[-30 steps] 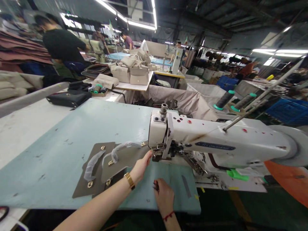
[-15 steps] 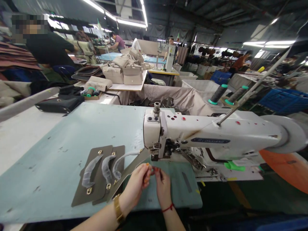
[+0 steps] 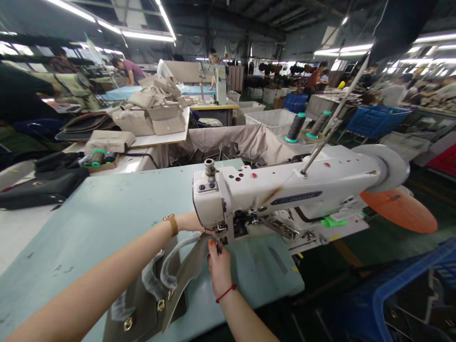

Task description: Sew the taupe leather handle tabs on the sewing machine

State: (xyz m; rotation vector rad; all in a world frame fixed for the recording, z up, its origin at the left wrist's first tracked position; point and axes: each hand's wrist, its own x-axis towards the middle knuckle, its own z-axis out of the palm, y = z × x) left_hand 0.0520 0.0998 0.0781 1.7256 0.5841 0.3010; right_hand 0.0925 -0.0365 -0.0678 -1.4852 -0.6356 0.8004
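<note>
At the needle end of the sewing machine, the right hand pinches the edge of the olive panel to feed it; the left hand reaches behind the head, fingers hidden; the panel lies half lifted off the surface.

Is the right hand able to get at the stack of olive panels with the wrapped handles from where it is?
Probably yes: the right hand already rests on the top olive panel by the sewing machine, with open table around the stack.
</note>
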